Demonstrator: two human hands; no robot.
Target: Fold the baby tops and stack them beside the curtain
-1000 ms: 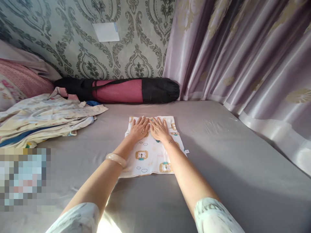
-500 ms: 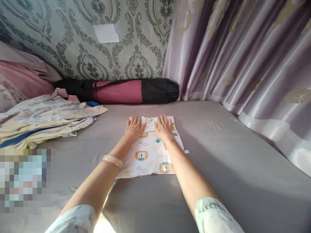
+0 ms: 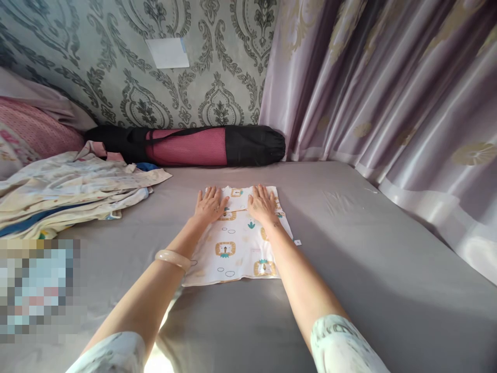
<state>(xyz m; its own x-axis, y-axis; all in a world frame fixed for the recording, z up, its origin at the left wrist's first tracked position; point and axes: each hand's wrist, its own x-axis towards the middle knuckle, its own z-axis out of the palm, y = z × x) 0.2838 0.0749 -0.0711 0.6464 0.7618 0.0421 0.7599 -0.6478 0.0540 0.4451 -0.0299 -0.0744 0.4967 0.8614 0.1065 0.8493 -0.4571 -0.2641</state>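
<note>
A white garment [image 3: 241, 259] printed with lion faces and small green plants lies folded flat on the grey sheet, its far part turned over in a band. My left hand [image 3: 210, 205] rests palm down on the far left corner of it, fingers spread. Across from it, my right hand [image 3: 261, 203] lies flat on the far right part of the band, fingers stretched forward. Neither hand grips the cloth. A small white tag [image 3: 297, 242] sticks out from the garment's right edge. My forearms hide parts of both side edges.
The grey bed sheet [image 3: 334, 248] spreads all around. A pile of clothes [image 3: 77, 181] lies at the left, near a pink pillow [image 3: 42, 127]. Along the wall rests a long black and pink bag [image 3: 186, 146]. Lilac curtains [image 3: 349, 77] hang at the right.
My left hand has slid slightly to the left, toward the garment's outer corner. My right hand has stayed almost in place on the cloth.
</note>
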